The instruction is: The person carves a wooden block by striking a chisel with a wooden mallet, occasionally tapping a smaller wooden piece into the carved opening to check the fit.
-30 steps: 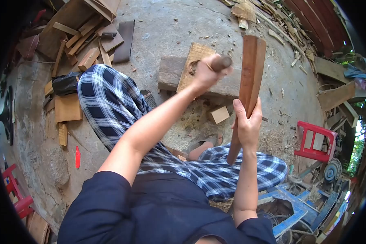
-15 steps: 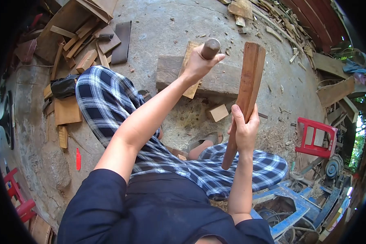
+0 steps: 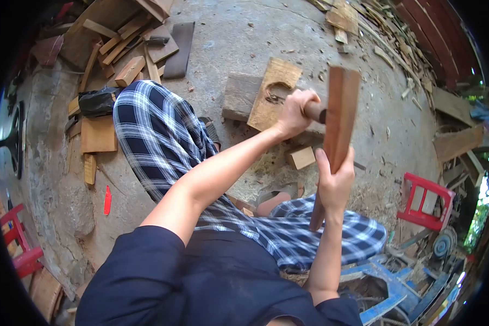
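In the left hand [image 3: 296,113], clenched tight, a dark brown cylindrical handle [image 3: 316,112]; in the right hand [image 3: 336,183], grasped below its middle, a long faceted reddish-brown wooden bar [image 3: 343,111], tilted beside the handle's end. Impossible to tell whether touching. Beyond the left hand, a yellowish wooden board with a rounded cutout [image 3: 263,109], lying across a weathered grey-brown wooden block [image 3: 240,96]. Best to keep both grips firm and clear of the handle's blunt end.
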Motion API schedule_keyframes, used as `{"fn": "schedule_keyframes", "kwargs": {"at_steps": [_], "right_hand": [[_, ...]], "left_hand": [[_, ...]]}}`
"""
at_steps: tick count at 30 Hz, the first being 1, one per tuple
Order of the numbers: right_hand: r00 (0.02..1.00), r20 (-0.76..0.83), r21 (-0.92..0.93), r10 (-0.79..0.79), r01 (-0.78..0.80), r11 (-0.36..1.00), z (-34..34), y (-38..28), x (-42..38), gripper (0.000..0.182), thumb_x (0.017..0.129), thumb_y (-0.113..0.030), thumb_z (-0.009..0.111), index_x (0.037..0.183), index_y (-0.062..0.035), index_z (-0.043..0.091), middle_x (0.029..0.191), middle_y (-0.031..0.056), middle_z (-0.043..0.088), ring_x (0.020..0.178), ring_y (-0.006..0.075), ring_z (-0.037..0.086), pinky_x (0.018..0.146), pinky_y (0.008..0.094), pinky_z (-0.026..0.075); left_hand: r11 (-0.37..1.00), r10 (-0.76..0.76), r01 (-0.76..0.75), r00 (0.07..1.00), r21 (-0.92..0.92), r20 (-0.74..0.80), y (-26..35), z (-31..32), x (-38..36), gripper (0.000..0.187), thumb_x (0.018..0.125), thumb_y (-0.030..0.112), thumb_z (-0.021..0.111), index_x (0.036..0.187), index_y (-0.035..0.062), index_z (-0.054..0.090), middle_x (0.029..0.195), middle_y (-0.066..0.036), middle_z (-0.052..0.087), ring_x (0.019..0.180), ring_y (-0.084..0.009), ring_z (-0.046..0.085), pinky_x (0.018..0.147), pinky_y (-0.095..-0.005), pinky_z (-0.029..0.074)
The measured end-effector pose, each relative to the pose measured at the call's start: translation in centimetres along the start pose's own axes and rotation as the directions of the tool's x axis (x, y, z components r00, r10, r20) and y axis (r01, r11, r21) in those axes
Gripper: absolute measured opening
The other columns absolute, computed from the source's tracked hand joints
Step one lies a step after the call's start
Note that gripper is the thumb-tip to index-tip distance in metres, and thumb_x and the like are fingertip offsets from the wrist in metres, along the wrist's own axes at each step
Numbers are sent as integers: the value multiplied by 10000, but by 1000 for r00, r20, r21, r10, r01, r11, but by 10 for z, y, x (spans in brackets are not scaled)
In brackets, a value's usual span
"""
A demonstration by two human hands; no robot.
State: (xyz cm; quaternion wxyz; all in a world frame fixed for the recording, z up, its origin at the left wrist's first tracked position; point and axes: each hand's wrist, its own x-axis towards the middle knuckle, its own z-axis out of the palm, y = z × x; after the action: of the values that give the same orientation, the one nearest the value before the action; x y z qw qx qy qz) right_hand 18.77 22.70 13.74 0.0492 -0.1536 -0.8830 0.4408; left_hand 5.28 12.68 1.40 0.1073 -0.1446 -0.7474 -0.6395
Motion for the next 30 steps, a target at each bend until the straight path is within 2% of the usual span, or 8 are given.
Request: {"fn": "schedule_keyframes", "kwargs": {"at_steps": [3,7,9,11,14,20,27,30], "right_hand": [[997,-73,294,22,0,956,-1,-14,-14,446,925,-239,731,1185,17,474,813,62,606,539,94,564,447,226,449],[995,-92,359,-39,70,931,2,-22,-6,461,929,-261,730,1179,20,465,815,63,592,509,98,553,442,239,461],[999,12,237,44,-46,970,4,-20,-1,436,939,-304,719,1148,5,493,814,63,587,504,95,550,439,238,462],[998,39,363,52,-63,930,11,0,-4,422,947,-301,709,1151,-1,493,814,59,588,496,98,549,434,237,463],[998,13,443,66,-64,894,12,2,-6,397,954,-292,701,1138,-8,495,810,52,588,493,101,550,430,239,467],[996,27,432,81,-85,898,8,0,-7,382,954,-284,702,1127,-12,496,804,47,588,498,97,556,426,238,466],[998,38,385,56,-66,920,-2,-15,-2,396,949,-267,708,1156,-13,487,795,48,589,498,94,554,426,233,463],[974,-196,476,-110,193,858,-8,-41,-2,453,936,-252,719,1207,0,458,777,43,578,515,98,557,428,215,448]], "left_hand": [[997,57,-59,997,39,54,-8,-7,-7,236,718,49,751,920,99,640,886,-91,672,883,-298,634,782,-390,518],[997,62,-64,997,46,44,-2,-4,-1,235,721,47,772,912,82,639,845,-94,669,837,-270,640,737,-379,510],[994,-48,49,999,-95,20,-1,-6,13,180,732,14,716,879,70,630,812,-104,658,787,-282,643,716,-376,511],[967,-156,148,987,-206,-22,9,-23,34,182,796,89,797,898,68,648,802,-29,656,720,-129,604,665,-319,519],[880,-372,377,925,-289,75,13,-48,56,204,826,140,819,896,59,644,797,-9,642,697,-110,581,645,-302,511],[890,-333,337,940,-307,68,4,-48,56,234,846,175,831,795,72,627,707,47,593,642,-50,521,581,-240,436],[938,-265,291,952,-191,150,15,-39,47,246,837,167,821,969,50,650,857,-10,668,767,-114,594,698,-305,504],[973,-188,206,970,-108,156,23,-27,36,226,848,187,816,950,62,658,879,-31,671,775,-113,612,686,-301,512]]}}
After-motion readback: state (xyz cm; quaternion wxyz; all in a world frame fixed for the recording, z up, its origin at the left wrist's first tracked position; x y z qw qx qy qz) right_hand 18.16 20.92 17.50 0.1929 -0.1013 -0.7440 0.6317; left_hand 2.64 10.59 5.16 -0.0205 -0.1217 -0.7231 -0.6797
